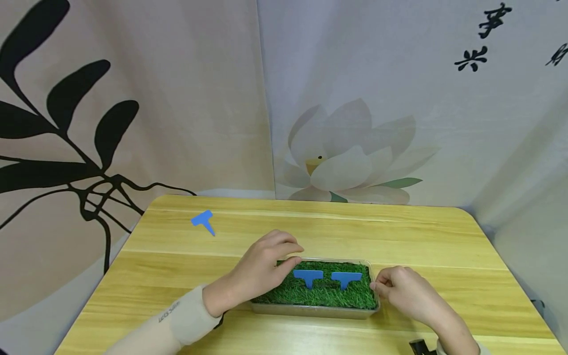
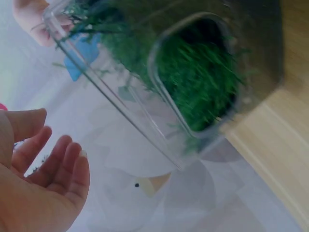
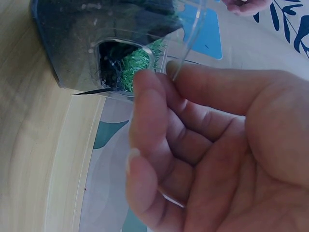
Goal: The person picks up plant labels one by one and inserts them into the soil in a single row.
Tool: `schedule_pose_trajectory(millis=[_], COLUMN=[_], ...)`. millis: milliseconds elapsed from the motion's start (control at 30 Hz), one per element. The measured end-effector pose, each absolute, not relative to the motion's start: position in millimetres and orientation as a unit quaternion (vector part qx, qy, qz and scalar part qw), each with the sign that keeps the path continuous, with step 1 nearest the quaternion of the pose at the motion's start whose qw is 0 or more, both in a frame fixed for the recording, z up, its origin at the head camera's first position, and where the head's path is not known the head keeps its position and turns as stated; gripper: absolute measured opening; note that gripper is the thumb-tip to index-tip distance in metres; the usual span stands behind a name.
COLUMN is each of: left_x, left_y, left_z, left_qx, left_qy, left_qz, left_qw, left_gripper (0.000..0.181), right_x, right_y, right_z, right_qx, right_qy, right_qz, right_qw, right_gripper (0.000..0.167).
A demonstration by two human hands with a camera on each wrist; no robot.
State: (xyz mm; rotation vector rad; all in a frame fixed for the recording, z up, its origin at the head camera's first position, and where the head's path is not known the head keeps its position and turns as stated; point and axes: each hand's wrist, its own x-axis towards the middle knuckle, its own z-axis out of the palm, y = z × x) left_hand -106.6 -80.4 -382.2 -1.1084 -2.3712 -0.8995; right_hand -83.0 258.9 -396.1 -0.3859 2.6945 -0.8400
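Note:
A clear plastic box (image 1: 310,310) filled with green artificial grass (image 1: 284,298) stands on the table. Two blue T-shaped plant labels (image 1: 308,276) stick up from the grass, side by side. Over the box's left part hovers my left hand (image 1: 268,264), its fingers relaxed; the left wrist view shows this hand (image 2: 46,183) apart from the box wall with nothing in it. At the box's right end is my right hand (image 1: 408,293). In the right wrist view its thumb and forefinger (image 3: 150,106) pinch the box's rim, the other fingers curled.
Another blue T-shaped label (image 1: 203,220) lies on the wooden table (image 1: 155,276) at the back left. Behind the table's far edge hangs a pale curtain (image 1: 199,98) printed with leaves and a flower. A black object (image 1: 419,347) shows beside the right wrist.

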Motion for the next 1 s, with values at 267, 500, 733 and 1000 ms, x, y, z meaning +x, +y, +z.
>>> schedule_pose_trajectory(millis=[267, 500, 733, 1000], left_x=[-112.2, -122.7, -141.1, -156.0], left_y=[-100.4, -123.4, -146.7, -168.0], left_z=[-383.6, -388.5, -395.7, -405.9], left_qx=[-0.330, -0.260, -0.186, -0.159], left_qy=[-0.867, -0.896, -0.923, -0.939], left_qz=[-0.333, -0.331, -0.325, -0.300], left_qw=[0.171, 0.143, 0.084, 0.050], left_gripper=[0.030, 0.043, 0.061, 0.076], right_x=[-82.5, -82.7, -82.6, -82.9], right_y=[259.6, 260.4, 260.8, 259.7], right_z=[-396.8, -397.6, -397.3, -397.2], right_qx=[-0.135, -0.132, -0.129, -0.134], right_qy=[0.936, 0.936, 0.935, 0.936], right_qz=[-0.291, -0.292, -0.294, -0.291], right_qw=[0.143, 0.148, 0.150, 0.143], right_gripper=[0.029, 0.028, 0.029, 0.028])
